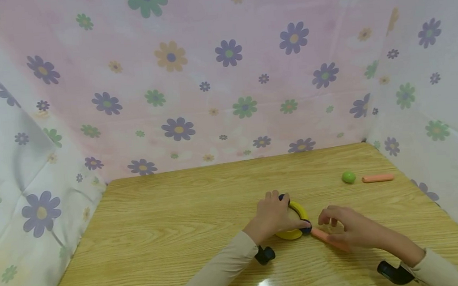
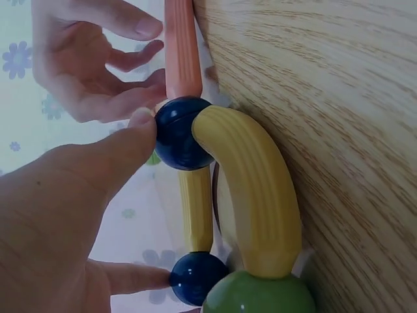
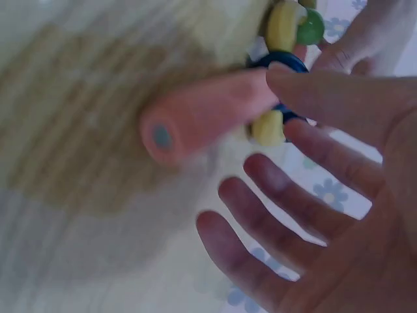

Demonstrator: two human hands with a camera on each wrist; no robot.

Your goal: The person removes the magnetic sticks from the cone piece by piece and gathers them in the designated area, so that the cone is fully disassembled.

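My left hand (image 1: 274,215) spans a ring of yellow curved sticks (image 1: 299,209) joined by balls. Its thumb presses one dark blue ball (image 2: 184,132), and a finger touches another blue ball (image 2: 199,278). A green ball (image 2: 259,293) joins the ring in the left wrist view. From the thumb-side blue ball a straight pink stick (image 2: 183,49) sticks out, with a grey disc in its free end. My right hand (image 1: 357,230) is beside this stick, fingers spread apart and thumb overlapping it in the right wrist view; whether the thumb touches is unclear.
Farther back on the right of the wooden table (image 1: 158,220) lie a loose green ball (image 1: 349,177) and another pink stick (image 1: 378,178). Flower-patterned cloth (image 1: 207,73) stands behind the table and at both sides.
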